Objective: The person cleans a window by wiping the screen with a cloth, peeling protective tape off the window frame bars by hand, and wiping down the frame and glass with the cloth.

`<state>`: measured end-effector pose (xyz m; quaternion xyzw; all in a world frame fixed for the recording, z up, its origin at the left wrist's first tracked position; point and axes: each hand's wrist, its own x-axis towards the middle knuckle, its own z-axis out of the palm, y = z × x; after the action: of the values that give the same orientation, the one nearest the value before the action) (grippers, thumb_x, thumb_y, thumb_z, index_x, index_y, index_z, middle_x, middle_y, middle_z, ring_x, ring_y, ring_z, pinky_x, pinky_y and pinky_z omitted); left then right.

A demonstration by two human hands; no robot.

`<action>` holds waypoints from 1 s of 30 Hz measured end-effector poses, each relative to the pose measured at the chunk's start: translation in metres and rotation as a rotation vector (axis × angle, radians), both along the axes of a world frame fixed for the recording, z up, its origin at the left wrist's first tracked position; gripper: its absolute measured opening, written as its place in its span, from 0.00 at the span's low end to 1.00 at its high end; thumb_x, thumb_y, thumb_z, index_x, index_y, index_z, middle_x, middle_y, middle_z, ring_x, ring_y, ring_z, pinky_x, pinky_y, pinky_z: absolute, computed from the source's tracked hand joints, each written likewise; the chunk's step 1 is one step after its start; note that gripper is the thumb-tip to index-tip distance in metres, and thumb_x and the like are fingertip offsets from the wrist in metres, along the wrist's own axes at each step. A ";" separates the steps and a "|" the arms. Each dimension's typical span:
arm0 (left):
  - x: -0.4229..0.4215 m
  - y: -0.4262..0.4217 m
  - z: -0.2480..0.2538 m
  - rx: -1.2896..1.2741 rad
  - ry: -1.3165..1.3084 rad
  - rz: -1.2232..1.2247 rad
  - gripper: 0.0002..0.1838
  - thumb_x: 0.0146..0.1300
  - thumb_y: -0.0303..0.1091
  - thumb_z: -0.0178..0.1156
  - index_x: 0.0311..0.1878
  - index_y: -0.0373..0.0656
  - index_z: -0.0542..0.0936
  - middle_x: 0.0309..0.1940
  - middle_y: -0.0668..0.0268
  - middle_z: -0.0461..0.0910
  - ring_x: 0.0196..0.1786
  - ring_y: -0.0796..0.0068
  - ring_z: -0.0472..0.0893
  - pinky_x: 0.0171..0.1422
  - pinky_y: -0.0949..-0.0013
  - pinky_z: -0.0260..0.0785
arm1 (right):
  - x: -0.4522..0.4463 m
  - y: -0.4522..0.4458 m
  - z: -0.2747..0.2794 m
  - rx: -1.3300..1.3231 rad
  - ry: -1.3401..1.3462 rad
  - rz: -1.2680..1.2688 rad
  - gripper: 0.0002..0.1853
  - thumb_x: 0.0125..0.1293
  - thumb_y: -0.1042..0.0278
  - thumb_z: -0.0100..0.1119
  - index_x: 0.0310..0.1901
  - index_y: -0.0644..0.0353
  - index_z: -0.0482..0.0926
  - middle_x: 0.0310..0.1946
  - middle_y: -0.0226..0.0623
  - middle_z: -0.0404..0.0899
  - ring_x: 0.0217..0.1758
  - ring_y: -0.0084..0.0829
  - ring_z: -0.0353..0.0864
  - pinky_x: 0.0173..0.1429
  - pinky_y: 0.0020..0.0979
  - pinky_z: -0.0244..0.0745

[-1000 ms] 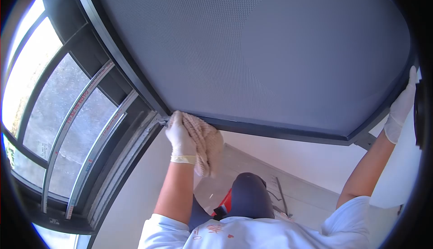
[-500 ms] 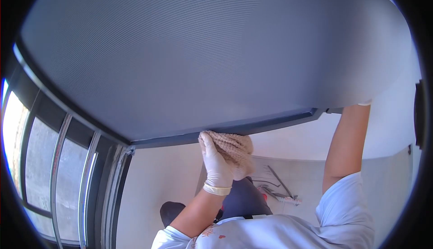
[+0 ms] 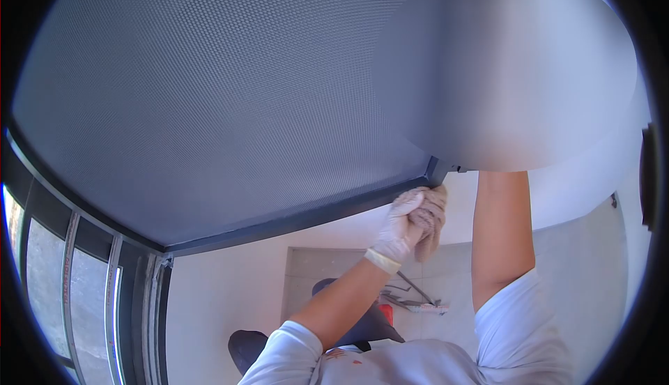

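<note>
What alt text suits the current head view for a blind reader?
A gloved left hand holds a bunched cloth at the dark frame of a mesh panel, near one corner. The right arm reaches up, its hand lost in blur.

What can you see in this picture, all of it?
framed mesh panel: one, grey, upper left
knitted cloth: one, beige, at the panel's lower frame
dark-framed window: one, greyish glass, far left
long printed strips: two, pale, across window
smooth wall: white, behind
floor: grey, below
thin rods: uncountable, dark, floor
unclear object: one, red, near legs
shirt: one, white, bottom
legs: two, dark-clothed, bottom
left hand: one, whitish glove, holding cloth
right arm: one, white-sleeved, right; hand obscured
</note>
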<state>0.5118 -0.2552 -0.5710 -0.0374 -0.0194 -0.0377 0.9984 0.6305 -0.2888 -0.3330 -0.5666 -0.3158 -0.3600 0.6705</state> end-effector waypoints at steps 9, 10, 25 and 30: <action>-0.049 0.008 -0.018 0.527 0.222 0.143 0.22 0.58 0.33 0.65 0.55 0.41 0.72 0.44 0.64 0.77 0.48 0.71 0.77 0.55 0.65 0.71 | -0.009 0.008 0.007 -0.007 -0.048 -0.054 0.32 0.71 0.47 0.45 0.64 0.69 0.66 0.64 0.47 0.68 0.68 0.37 0.64 0.73 0.33 0.53; -0.063 0.015 -0.021 0.525 0.173 0.168 0.27 0.58 0.35 0.65 0.59 0.39 0.71 0.49 0.61 0.77 0.53 0.68 0.76 0.60 0.62 0.69 | -0.001 0.008 0.005 -0.062 -0.068 -0.114 0.29 0.72 0.51 0.45 0.64 0.69 0.66 0.64 0.47 0.68 0.67 0.39 0.66 0.72 0.33 0.55; -0.352 0.152 0.071 0.833 0.485 1.590 0.20 0.57 0.33 0.62 0.53 0.39 0.74 0.48 0.62 0.78 0.53 0.67 0.77 0.61 0.63 0.69 | -0.027 -0.001 0.016 -0.300 0.051 -0.319 0.32 0.75 0.51 0.38 0.64 0.78 0.61 0.65 0.65 0.60 0.68 0.54 0.62 0.75 0.38 0.51; -0.390 0.242 0.056 1.978 1.313 1.750 0.27 0.55 0.34 0.62 0.60 0.41 0.73 0.52 0.55 0.78 0.55 0.59 0.78 0.61 0.61 0.69 | -0.018 0.002 0.014 -0.259 0.068 -0.269 0.32 0.75 0.51 0.38 0.64 0.78 0.61 0.64 0.66 0.60 0.68 0.53 0.62 0.75 0.38 0.51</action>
<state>0.1222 -0.0133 -0.5147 0.6577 0.4436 0.5897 0.1517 0.6127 -0.2863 -0.3187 -0.6972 -0.2579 -0.3834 0.5481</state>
